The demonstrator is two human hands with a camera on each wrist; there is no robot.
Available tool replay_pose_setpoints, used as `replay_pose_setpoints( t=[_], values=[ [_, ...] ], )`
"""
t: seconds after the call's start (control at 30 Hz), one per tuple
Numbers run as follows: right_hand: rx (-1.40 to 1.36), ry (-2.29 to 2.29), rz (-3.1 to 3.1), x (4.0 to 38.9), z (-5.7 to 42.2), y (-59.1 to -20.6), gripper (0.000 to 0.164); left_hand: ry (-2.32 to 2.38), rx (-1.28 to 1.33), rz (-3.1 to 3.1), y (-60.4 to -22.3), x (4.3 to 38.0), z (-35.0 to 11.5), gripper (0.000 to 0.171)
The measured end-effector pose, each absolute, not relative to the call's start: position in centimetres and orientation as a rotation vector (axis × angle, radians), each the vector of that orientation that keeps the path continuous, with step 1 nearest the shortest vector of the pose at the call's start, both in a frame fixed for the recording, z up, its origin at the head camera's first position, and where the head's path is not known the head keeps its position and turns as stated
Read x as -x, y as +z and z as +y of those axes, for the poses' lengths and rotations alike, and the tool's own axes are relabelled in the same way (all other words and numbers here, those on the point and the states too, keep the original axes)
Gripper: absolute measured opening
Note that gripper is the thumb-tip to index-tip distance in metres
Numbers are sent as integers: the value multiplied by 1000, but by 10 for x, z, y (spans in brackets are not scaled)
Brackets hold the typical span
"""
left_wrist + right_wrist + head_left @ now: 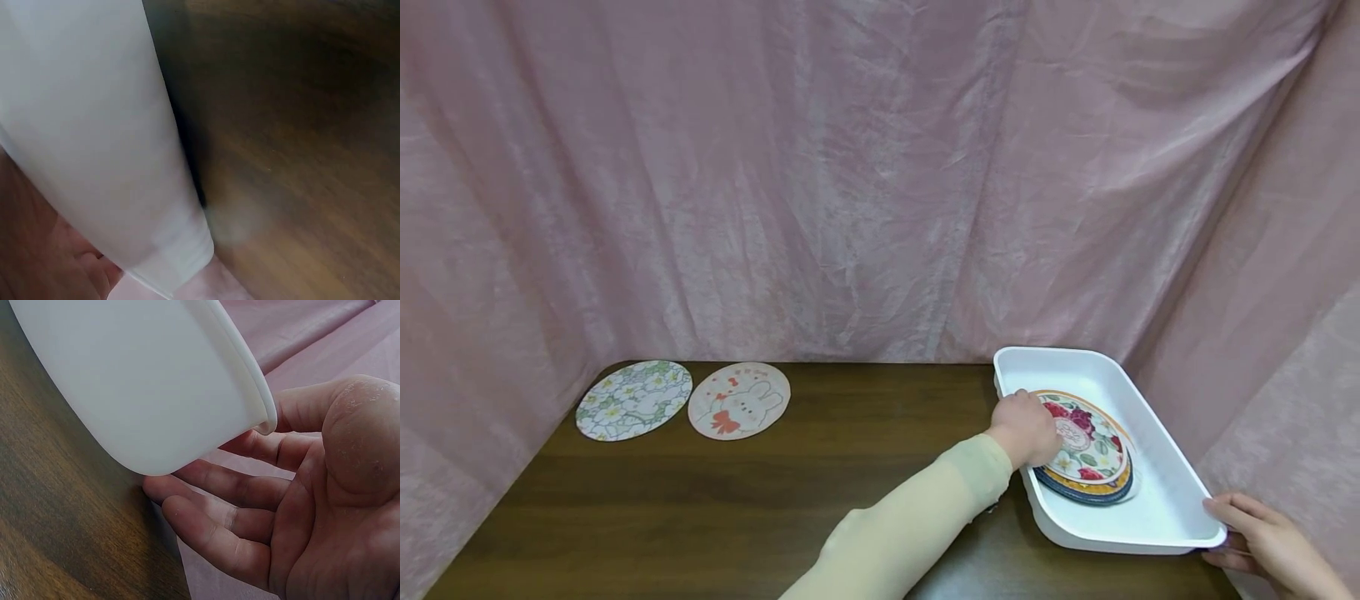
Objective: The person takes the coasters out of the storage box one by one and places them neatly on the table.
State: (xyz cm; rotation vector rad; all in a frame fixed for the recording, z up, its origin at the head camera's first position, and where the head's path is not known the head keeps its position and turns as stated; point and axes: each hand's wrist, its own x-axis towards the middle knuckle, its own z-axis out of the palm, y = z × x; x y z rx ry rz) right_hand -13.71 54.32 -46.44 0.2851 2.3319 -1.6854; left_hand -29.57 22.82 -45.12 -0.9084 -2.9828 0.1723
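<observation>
Lower right of frame, my left hand pinches the top mat while my right hand, fingers relaxed, steadies the tray; lower mats could drag out.

left hand fingertips hidden, perhaps touching stacked plates

The tray looks like smooth white plastic with a slight gloss. The worktop is dark, faintly shiny wood grain. Crinkled pink cloth hangs behind.
</observation>
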Motion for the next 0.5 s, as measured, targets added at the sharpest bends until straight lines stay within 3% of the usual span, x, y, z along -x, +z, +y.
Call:
replay_pose_setpoints(
  t=[0.5],
  values=[
    [-446,-1609,2331,143,538,-459,35,203,845,-3051,-455,300,231,50]
  ],
)
